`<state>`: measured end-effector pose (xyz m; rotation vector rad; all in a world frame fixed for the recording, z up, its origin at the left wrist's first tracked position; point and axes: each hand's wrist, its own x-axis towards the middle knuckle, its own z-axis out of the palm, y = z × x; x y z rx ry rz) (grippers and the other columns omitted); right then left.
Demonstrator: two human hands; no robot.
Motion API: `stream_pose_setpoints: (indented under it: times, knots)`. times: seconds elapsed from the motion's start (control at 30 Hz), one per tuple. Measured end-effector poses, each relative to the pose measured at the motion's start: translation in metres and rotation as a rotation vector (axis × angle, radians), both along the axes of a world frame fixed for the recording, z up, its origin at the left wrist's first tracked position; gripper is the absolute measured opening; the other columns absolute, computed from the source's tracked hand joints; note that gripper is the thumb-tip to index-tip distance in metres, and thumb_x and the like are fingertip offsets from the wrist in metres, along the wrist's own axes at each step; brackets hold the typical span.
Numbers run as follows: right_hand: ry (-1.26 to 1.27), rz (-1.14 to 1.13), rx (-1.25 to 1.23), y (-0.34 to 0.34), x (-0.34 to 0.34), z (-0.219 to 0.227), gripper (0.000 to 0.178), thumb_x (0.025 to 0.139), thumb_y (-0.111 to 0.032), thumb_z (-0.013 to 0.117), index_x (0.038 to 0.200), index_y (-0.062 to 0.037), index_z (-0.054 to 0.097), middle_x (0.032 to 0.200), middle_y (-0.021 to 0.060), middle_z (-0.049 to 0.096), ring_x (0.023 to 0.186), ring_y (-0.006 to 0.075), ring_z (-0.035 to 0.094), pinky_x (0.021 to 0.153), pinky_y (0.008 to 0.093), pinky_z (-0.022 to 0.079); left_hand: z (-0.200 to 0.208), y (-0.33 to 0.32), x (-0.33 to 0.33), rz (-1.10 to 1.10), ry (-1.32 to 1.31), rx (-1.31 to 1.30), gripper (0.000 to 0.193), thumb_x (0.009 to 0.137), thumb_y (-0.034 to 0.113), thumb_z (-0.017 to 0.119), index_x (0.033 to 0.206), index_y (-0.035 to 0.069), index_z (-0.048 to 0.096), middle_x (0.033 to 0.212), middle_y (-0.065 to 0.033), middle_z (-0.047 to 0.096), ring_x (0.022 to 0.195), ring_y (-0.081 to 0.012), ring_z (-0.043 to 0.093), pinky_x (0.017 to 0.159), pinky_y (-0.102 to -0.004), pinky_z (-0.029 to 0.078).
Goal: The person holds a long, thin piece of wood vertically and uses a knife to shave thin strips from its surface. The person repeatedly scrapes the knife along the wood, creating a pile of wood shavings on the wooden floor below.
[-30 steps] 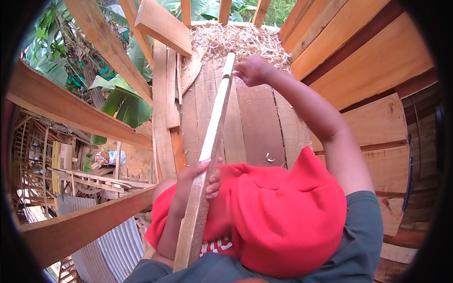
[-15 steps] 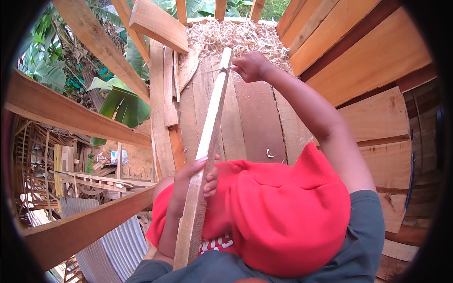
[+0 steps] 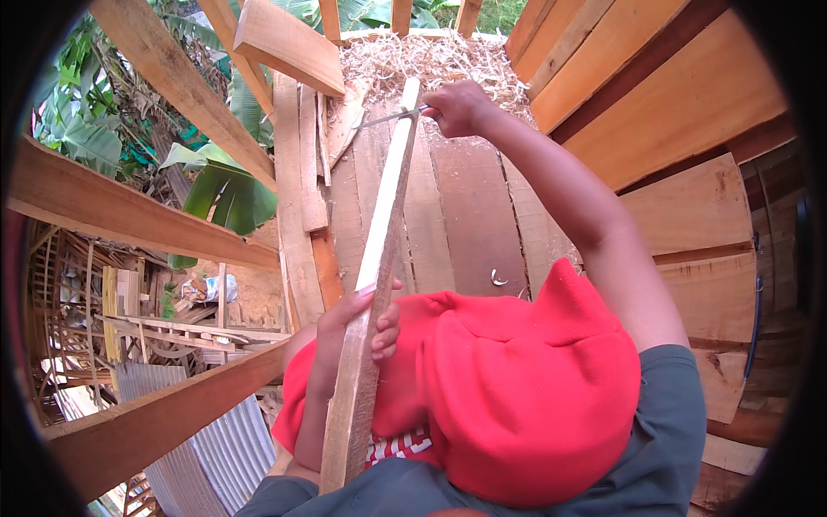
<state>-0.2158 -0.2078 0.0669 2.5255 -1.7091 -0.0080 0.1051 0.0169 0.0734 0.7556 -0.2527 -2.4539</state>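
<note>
A long squared wooden stick [image 3: 384, 220] slants away from my lap, its far half pale and freshly shaved, its near part rougher and browner. My left hand [image 3: 338, 332] is closed round its lower part, thumb along the top. Near the far tip, my right hand [image 3: 465, 109] is closed on a knife [image 3: 383, 119]. The thin blade lies across the stick and sticks out to its left; the handle is mostly hidden in my fist. Red cloth [image 3: 525, 388] covers my lap below the stick.
Curled wood shavings [image 3: 431, 65] are heaped at the far end of the plank floor [image 3: 474, 207]. Loose boards [image 3: 297, 172] lie along the left. Wooden beams [image 3: 146, 207] frame the left side, with leaves beyond. A board wall [image 3: 680, 103] stands at the right.
My right hand and the knife have moved slightly farther away along the stick, toward its tip. The far tip has shifted a little up and left. My left hand keeps its hold.
</note>
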Motion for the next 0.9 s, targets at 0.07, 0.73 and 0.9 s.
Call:
stream_pose_setpoints:
  times: [0.07,0.73,0.9]
  knots:
    - [0.016,-0.097,0.051,0.0,0.008,-0.008,0.029,0.1,-0.033,0.055,0.089,-0.0117,0.071,0.075,0.0091,0.07,0.071,0.0286,0.07,0.062,0.0438,0.054,-0.001,-0.002,0.002,0.008,0.04,0.007,0.051,0.098,0.034,0.051,0.132,-0.003,0.044,0.076,-0.0048,0.044,0.051,-0.0108,0.044,0.044,-0.0245,0.04]
    - [0.034,-0.749,0.044,0.027,-0.121,0.013,0.043,0.102,-0.039,0.048,0.111,-0.0021,0.069,0.112,0.0215,0.071,0.108,0.0379,0.068,0.09,0.0493,0.053,0.011,0.003,-0.002,-0.007,-0.053,-0.037,0.051,0.097,0.033,0.05,0.132,-0.003,0.044,0.075,-0.0037,0.042,0.049,-0.0096,0.041,0.042,-0.0234,0.038]
    - [-0.339,-0.683,0.25,0.091,-0.134,-0.007,0.04,0.102,-0.036,0.052,0.103,0.0017,0.065,0.104,0.0244,0.07,0.103,0.0376,0.067,0.088,0.0457,0.05,0.009,0.011,-0.018,-0.077,-0.039,-0.032,0.052,0.095,0.031,0.052,0.133,-0.002,0.044,0.076,-0.0032,0.042,0.05,-0.0094,0.041,0.043,-0.0228,0.038]
